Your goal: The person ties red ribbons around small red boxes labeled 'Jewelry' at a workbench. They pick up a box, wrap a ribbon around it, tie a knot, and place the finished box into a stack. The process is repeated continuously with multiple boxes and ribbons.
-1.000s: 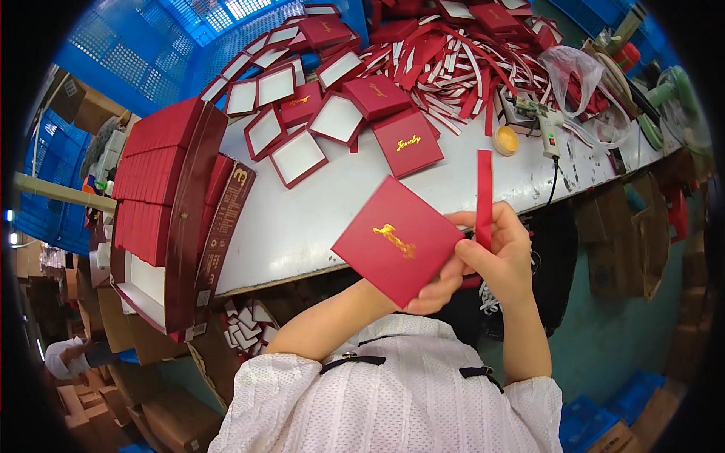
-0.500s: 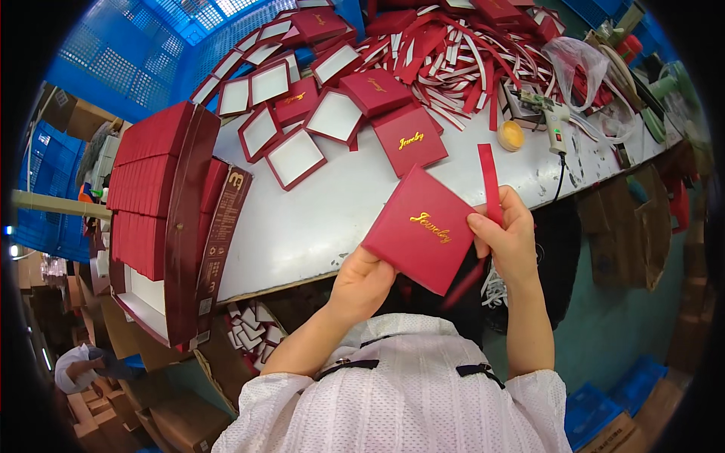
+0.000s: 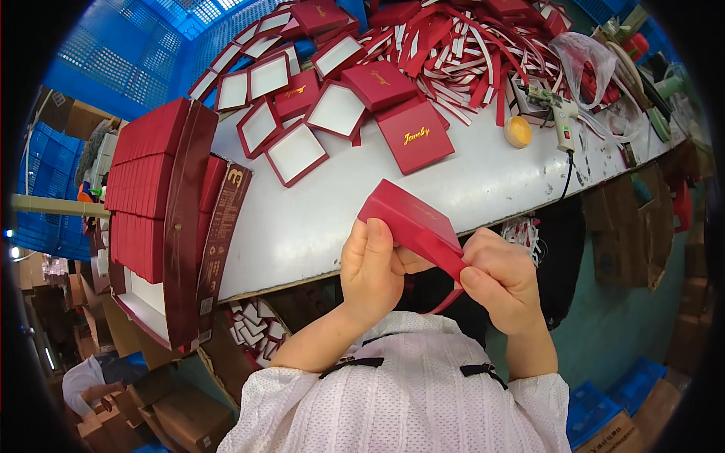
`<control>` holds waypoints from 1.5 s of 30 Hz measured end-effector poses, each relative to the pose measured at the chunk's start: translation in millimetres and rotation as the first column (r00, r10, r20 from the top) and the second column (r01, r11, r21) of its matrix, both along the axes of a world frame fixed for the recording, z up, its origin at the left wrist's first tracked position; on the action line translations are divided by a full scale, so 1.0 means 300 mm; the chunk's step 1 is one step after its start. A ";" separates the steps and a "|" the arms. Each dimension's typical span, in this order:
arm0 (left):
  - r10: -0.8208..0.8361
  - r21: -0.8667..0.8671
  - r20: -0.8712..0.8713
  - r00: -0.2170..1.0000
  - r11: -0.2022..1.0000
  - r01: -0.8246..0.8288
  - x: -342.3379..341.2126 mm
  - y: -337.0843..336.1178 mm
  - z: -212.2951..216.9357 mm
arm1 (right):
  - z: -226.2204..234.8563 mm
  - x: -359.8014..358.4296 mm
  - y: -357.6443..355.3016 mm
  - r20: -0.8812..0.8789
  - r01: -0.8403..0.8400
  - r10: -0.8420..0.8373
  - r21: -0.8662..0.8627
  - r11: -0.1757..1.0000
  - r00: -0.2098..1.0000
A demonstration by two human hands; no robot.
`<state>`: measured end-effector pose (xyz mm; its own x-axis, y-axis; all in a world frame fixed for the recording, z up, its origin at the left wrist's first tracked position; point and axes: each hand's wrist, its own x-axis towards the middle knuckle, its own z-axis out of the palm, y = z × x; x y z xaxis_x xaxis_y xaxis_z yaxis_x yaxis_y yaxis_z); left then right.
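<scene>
A red square jewelry box lid (image 3: 408,214) with gold lettering is tilted up over the table's near edge. My left hand (image 3: 370,268) grips its left side, thumb on the near side wall and fingers partly hidden beneath. Along the near side of the lid runs a red ribbon strip (image 3: 432,248). My right hand (image 3: 502,283) is closed at the right corner, pinching the strip between thumb and fingers. A loose end of red strip curls below the lid. Another closed red box (image 3: 414,136) lies on the table just beyond.
White-lined open boxes (image 3: 297,156) and a heap of red-and-white strips (image 3: 453,57) cover the far table (image 3: 279,241). At right are a yellow round tub (image 3: 518,131) and a corded glue gun (image 3: 563,124). A carton (image 3: 177,226) packed with red boxes stands left.
The lid has turned from face-on to tilted, with its side wall toward me. My right hand has come down, bringing the strip from upright to along the lid's side.
</scene>
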<state>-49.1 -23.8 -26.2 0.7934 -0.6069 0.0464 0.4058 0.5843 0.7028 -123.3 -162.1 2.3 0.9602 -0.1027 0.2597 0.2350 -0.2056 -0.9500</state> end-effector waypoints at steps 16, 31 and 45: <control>-0.027 0.052 0.043 0.999 0.998 0.025 -0.021 0.019 0.014 | 0.002 -0.008 0.009 0.020 0.015 -0.013 -0.065 0.998 1.000; 0.151 0.217 0.016 0.988 0.964 -0.151 0.014 -0.009 0.007 | -0.049 0.014 -0.003 -0.115 0.080 -0.089 -0.084 0.993 0.989; -0.065 -0.456 -0.516 0.854 0.865 -0.209 0.065 0.104 -0.012 | -0.071 0.047 -0.073 -0.150 0.154 -0.125 0.200 0.968 0.981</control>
